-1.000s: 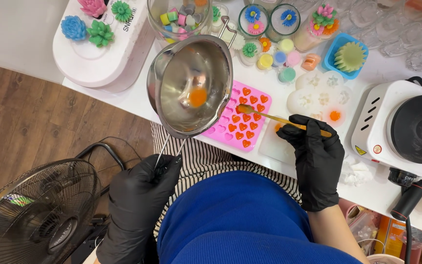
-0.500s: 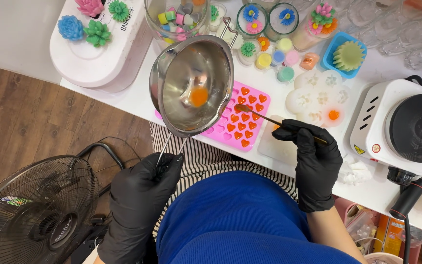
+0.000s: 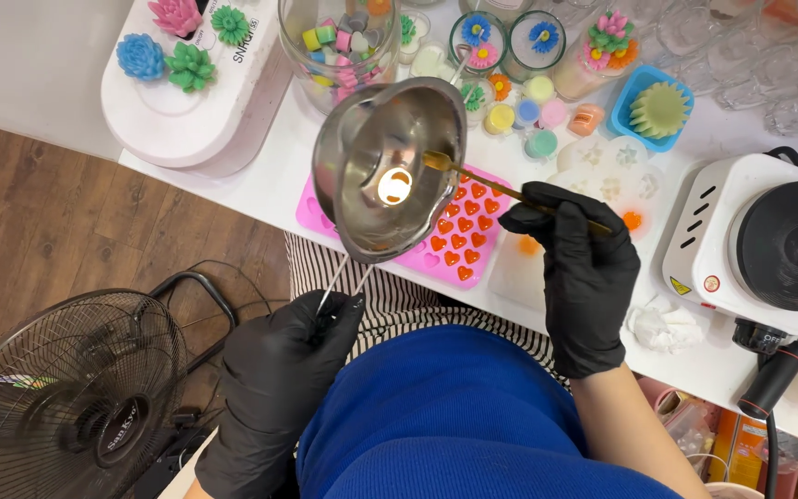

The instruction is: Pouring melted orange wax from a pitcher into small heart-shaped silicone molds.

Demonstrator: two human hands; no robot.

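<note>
My left hand [image 3: 279,370], in a black glove, grips the wire handle of a steel melting pot [image 3: 390,166] and holds it tilted above the table's front edge. A small pool of orange wax [image 3: 394,185] lies in the pot's bottom. My right hand [image 3: 579,263], also gloved, holds a thin gold spoon [image 3: 501,188] whose bowl reaches just inside the pot's rim. Under the pot lies a pink heart mould [image 3: 459,236] with several hearts filled in red-orange.
A white hot plate [image 3: 768,245] stands at the right, a crumpled tissue [image 3: 662,325] before it. Wax flowers, a glass jar [image 3: 339,42] of coloured pieces and a white mould [image 3: 616,176] crowd the table's back. A black floor fan [image 3: 66,397] stands lower left.
The pot has tilted further toward me and shifted slightly right. The spoon has moved from over the heart mould up to the pot's rim.
</note>
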